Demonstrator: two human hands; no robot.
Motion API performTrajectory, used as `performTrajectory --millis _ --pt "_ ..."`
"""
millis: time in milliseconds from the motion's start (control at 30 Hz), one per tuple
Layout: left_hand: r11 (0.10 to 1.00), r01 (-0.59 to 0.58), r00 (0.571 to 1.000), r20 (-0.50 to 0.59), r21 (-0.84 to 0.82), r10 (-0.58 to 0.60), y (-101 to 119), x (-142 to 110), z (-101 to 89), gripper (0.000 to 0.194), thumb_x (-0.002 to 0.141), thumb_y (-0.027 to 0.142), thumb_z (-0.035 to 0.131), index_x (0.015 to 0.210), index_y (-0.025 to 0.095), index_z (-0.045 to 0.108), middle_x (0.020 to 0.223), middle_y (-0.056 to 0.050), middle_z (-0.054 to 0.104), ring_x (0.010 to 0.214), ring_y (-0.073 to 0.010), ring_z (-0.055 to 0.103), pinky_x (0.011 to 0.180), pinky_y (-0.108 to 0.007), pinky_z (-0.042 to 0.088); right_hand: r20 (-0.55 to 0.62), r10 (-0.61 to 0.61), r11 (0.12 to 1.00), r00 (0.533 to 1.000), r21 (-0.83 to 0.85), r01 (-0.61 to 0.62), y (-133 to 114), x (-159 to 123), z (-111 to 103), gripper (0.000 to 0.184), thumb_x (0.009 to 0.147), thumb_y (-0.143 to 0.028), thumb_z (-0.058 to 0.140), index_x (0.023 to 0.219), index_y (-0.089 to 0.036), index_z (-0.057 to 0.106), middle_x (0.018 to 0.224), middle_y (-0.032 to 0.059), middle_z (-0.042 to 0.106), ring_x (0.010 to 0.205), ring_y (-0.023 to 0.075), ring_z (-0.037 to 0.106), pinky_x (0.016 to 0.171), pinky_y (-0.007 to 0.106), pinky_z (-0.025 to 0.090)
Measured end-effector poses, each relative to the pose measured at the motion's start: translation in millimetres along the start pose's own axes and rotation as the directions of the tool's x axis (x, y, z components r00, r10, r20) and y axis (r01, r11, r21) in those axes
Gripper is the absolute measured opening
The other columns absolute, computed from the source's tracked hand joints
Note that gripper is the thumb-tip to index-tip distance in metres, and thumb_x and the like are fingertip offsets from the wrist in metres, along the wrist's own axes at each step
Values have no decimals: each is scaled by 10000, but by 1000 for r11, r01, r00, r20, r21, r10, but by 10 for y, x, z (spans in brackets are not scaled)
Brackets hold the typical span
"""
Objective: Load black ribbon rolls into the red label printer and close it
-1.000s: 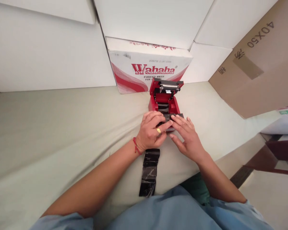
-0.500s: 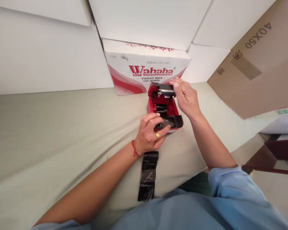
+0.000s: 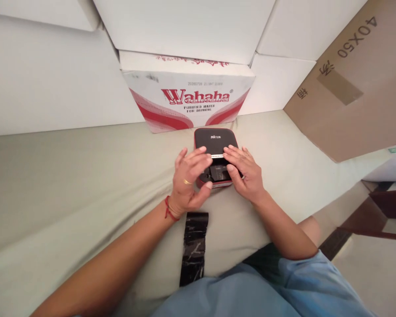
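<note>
A small red-and-black label printer (image 3: 214, 143) stands on the pale green cloth in front of the Wahaha carton. Its black lid is down, and a dark film (image 3: 219, 172) shows in the gap at its front. My left hand (image 3: 189, 178) is at the printer's left side, its fingers stretched over the lid's front edge and its thumb near the front rim. On the right, my right hand (image 3: 246, 171) lies with straight fingers on the lid's front edge. Neither hand grips anything. A strip of wrinkled black film (image 3: 194, 248) lies on the cloth near my body.
Behind the printer is the white and red Wahaha water carton (image 3: 198, 97), with large white boxes (image 3: 185, 26) around it. A brown cardboard box (image 3: 343, 88) leans at the right. The pale green cloth (image 3: 69, 176) has creases on the left.
The printer's lid was raised and has come down. My right hand has lowered with it onto the front edge. My left hand has left the dark film at the front and shifted up-left.
</note>
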State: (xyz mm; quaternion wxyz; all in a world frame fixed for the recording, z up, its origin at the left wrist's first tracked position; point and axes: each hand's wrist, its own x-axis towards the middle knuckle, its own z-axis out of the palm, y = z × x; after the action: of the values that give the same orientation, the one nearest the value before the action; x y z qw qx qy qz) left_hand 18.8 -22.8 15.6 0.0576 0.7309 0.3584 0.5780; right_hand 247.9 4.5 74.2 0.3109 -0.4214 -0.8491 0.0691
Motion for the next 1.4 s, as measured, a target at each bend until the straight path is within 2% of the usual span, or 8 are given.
performTrajectory --millis 133,333,500,633,867,1133,1300,1400 --pt "979 177 984 -8 -95 -179 -78 51 -61 585 1122 435 538 1697 331 508 1409 -71 832 1442 -314 755 1471 -670 234 36 -3 999 999 -49 5 7 -4 -7 424 1147 -323 494 1408 -280 825 1525 99 804 1542 260 688 1414 566 378" --pt "915 271 958 -10 -298 -286 -144 63 -25 551 1094 376 675 1636 361 575 1321 -55 844 1396 -285 757 1371 -573 463 18 14 998 1000 -65 -13 13 -8 36 448 1126 -314 468 1369 -303 845 1476 76 833 1494 269 727 1388 573 412" --pt "822 403 909 73 -404 -410 -367 -3 16 915 977 690 782 1766 460 378 1885 -37 403 1798 -355 335 1486 -594 294 -52 -24 999 998 -46 22 25 -57 79 505 1131 -353 412 1374 -284 849 1463 79 840 1478 287 731 1389 595 406" --pt "656 545 837 298 -523 -458 -466 -22 15 1095 942 753 781 1817 552 154 1963 10 254 1840 -325 250 1478 -579 336 -82 -25 999 996 -38 22 31 -249 46 455 1093 -462 496 1300 -358 888 1407 68 860 1383 369 732 1279 664 504" --pt "601 560 828 356 -570 -434 -416 53 -37 1103 946 706 816 1808 572 142 1940 4 325 1772 -303 413 1407 -529 477 -192 -167 985 967 17 173 -17 -404 15 365 1101 -470 571 1169 -360 912 1026 90 861 1037 347 708 947 576 606" --pt "379 591 779 381 -712 -499 -353 62 -36 1079 908 428 925 1778 564 301 1947 45 300 1836 -334 246 1512 -574 238 -303 -271 947 913 83 309 -121 -241 -18 242 1129 -253 594 1212 -240 820 1021 69 846 965 261 694 857 462 583" --pt "416 593 786 382 -690 -486 -440 16 13 1078 888 483 936 1763 562 311 1954 46 261 1852 -344 175 1527 -587 161 -306 -297 932 904 110 344 -152 -158 -54 256 1151 -245 574 1114 -219 827 974 81 851 918 248 722 842 452 599" --pt "468 558 815 345 -685 -467 -496 -5 54 1029 869 555 936 1733 512 378 1935 23 302 1837 -357 211 1524 -583 175 -219 -206 918 954 295 266 -159 -32 -218 398 1199 -341 531 959 -241 834 920 70 846 860 230 745 821 430 614"
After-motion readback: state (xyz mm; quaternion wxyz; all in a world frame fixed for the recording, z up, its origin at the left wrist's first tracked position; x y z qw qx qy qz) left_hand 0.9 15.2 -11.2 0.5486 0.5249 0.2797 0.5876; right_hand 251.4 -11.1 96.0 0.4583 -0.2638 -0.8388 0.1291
